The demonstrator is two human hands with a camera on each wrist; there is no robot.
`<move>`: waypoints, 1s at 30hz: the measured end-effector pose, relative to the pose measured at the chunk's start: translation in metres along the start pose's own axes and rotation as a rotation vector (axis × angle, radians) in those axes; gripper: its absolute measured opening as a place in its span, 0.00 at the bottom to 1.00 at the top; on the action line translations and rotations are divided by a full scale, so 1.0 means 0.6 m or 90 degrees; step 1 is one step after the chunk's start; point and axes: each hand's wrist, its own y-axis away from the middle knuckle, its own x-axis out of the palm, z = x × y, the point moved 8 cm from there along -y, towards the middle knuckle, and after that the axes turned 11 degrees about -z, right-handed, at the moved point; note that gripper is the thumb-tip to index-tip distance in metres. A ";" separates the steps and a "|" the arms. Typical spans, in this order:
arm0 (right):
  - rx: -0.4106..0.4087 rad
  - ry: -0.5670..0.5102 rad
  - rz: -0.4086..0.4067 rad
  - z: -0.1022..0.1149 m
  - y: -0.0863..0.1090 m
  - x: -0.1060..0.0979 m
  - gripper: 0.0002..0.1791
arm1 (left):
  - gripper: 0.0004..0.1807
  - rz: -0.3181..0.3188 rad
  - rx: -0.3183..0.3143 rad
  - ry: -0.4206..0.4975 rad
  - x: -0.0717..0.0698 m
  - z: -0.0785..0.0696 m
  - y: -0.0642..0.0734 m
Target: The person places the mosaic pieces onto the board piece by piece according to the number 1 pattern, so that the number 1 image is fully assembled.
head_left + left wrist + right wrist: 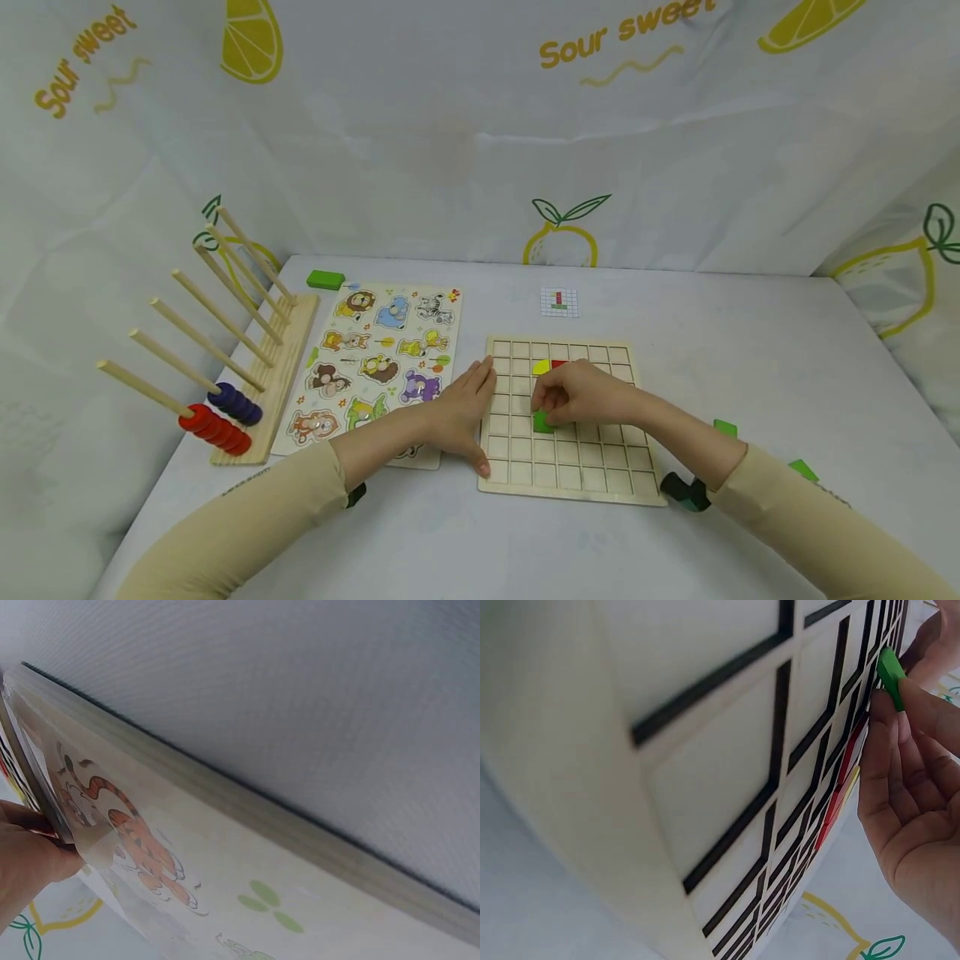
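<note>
My right hand (pixel 588 393) pinches a green square tile (pixel 543 422) over the wooden grid board (pixel 573 492), left of its middle. The right wrist view shows the green tile (pixel 889 675) between thumb and fingertips, low against the grid. Red tiles (pixel 844 776) and a yellow piece (pixel 541 367) lie in the board's upper cells, partly behind my hand. My left hand (pixel 461 417) rests along the board's left edge, fingers extended and thumb spread, holding no tile. In the left wrist view, part of this hand (pixel 30 859) shows at the left border.
Left of the board lies an animal puzzle (pixel 382 333). Beyond it stands a peg rack (pixel 288 350) with red rings (pixel 217 429) and blue rings (pixel 236 404). A small pattern card (pixel 559 302) lies behind the board. Green blocks (pixel 326 279) (pixel 725 427) lie at the back left and right.
</note>
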 end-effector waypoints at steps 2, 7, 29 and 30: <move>0.000 0.000 0.001 0.000 0.000 0.002 0.07 | 0.78 -0.001 0.001 0.003 -0.001 -0.001 0.001; -0.012 0.008 0.001 0.001 0.000 0.005 0.07 | 0.78 -0.001 0.004 0.002 0.000 0.000 0.001; -0.020 0.065 -0.015 0.008 0.000 0.005 0.08 | 0.77 -0.001 0.006 0.011 -0.001 0.000 0.001; -0.019 0.064 -0.015 0.008 0.000 0.006 0.08 | 0.77 0.000 0.006 0.013 -0.001 0.000 0.001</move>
